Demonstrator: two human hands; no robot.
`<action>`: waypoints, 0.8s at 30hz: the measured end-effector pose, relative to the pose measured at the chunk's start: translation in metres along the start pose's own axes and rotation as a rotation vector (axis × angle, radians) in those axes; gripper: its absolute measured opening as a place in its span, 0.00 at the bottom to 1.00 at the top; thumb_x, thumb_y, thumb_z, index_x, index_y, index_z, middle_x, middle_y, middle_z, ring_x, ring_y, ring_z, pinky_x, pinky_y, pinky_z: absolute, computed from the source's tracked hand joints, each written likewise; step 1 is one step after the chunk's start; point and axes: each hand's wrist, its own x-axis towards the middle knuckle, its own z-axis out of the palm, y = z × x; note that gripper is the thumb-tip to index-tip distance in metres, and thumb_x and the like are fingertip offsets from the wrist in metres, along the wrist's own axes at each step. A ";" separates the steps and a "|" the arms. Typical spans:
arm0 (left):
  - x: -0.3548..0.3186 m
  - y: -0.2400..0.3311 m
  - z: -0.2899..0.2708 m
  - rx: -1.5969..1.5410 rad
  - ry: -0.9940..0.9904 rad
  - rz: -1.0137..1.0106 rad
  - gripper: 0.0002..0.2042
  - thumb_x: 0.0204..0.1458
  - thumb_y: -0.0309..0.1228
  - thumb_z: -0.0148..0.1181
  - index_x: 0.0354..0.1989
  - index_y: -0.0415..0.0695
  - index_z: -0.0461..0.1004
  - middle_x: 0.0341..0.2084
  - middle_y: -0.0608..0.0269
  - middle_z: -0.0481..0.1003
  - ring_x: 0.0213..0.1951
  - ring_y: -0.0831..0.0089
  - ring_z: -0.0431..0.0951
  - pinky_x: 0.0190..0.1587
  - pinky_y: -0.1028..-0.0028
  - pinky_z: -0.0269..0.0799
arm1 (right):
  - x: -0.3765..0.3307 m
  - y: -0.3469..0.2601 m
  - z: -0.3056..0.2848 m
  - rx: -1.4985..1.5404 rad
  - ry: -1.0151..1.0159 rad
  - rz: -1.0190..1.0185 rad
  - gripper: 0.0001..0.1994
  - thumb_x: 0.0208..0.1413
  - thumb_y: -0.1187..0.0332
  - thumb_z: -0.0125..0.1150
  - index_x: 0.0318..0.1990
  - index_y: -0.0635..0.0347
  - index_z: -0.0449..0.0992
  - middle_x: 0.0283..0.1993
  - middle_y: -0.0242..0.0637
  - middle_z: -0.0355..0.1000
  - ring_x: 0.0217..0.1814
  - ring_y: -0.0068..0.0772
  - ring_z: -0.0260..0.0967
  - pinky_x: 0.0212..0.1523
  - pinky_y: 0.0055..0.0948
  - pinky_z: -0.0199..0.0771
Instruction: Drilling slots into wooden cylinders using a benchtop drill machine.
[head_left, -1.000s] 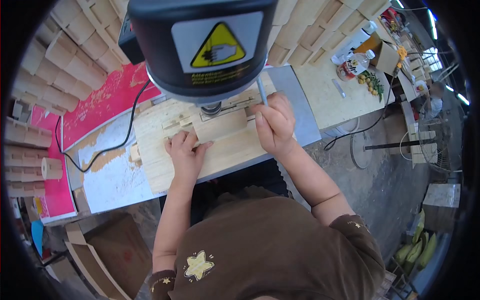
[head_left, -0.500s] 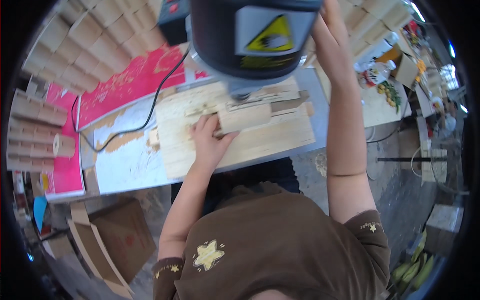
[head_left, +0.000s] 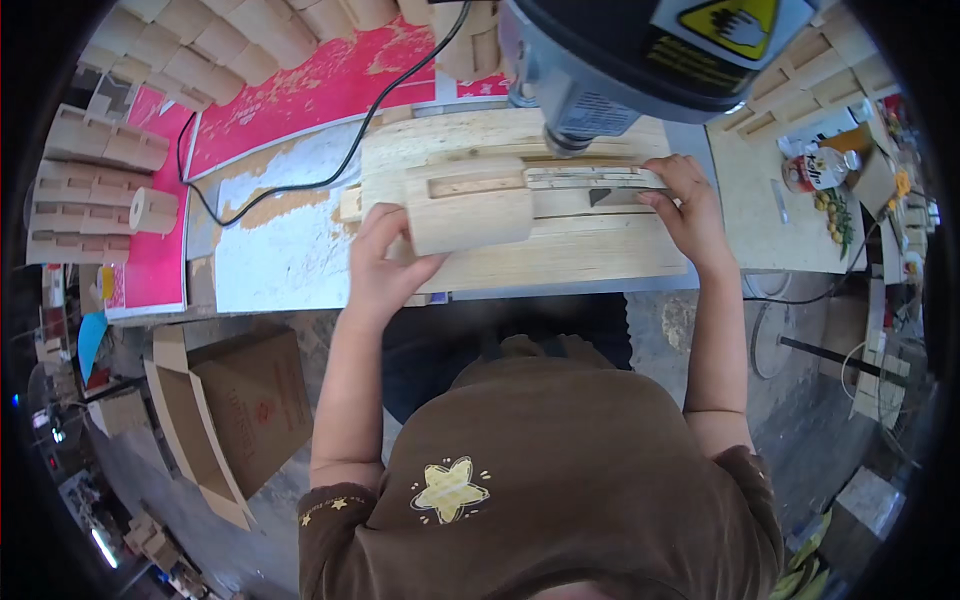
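A pale wooden cylinder (head_left: 468, 215) with a rectangular slot in its upper side lies on a flat wooden board (head_left: 590, 262). My left hand (head_left: 382, 262) grips its left end, thumb along the near side and fingers behind. At the cylinder's right end runs a wooden guide strip (head_left: 575, 177) with a narrow groove. My right hand (head_left: 690, 205) pinches the end of a thin, flat, dark metal piece (head_left: 615, 196) beside that strip. Its exact kind is not clear. Above the board hangs a black drill press head (head_left: 660, 60) with a grey chuck (head_left: 570, 135).
Slotted wooden cylinders are stacked at the left (head_left: 95, 210) and far edge. A black cable (head_left: 360, 140) crosses the worktable. An open cardboard box (head_left: 235, 410) stands on the floor at left. A plastic bottle (head_left: 815, 170) is on the right-hand table.
My right hand has come down from beside the drill press head to the metal piece. The cylinder now sits farther left, away from beneath the chuck, still in my left hand. My view has shifted.
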 end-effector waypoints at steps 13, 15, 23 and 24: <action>0.005 0.034 -0.021 -0.698 0.045 -0.984 0.15 0.44 0.38 0.66 0.22 0.36 0.74 0.14 0.66 0.71 0.13 0.85 0.64 0.16 0.84 0.59 | -0.005 -0.021 0.010 -0.004 -0.019 -0.054 0.15 0.40 0.74 0.64 0.39 0.61 0.73 0.35 0.38 0.70 0.39 0.44 0.64 0.40 0.36 0.65; 0.012 0.036 -0.014 -0.702 -0.022 -1.004 0.16 0.44 0.39 0.66 0.22 0.37 0.74 0.14 0.67 0.70 0.13 0.84 0.64 0.16 0.84 0.59 | -0.007 -0.022 0.008 -0.011 -0.029 -0.051 0.15 0.40 0.74 0.64 0.39 0.61 0.73 0.34 0.38 0.70 0.40 0.44 0.64 0.40 0.36 0.65; 0.006 0.039 0.043 -0.847 0.021 -0.707 0.20 0.38 0.29 0.72 0.38 0.37 0.70 0.28 0.66 0.71 0.29 0.82 0.69 0.31 0.81 0.67 | -0.011 -0.024 0.014 -0.063 0.033 -0.059 0.18 0.38 0.75 0.65 0.41 0.60 0.73 0.35 0.39 0.70 0.41 0.45 0.64 0.41 0.37 0.65; -0.004 0.034 0.050 -0.851 0.023 -0.706 0.20 0.38 0.29 0.72 0.38 0.37 0.70 0.28 0.66 0.71 0.29 0.82 0.69 0.31 0.81 0.67 | -0.012 -0.023 0.013 -0.066 0.031 -0.061 0.18 0.38 0.75 0.65 0.41 0.60 0.73 0.35 0.39 0.70 0.41 0.45 0.64 0.41 0.37 0.65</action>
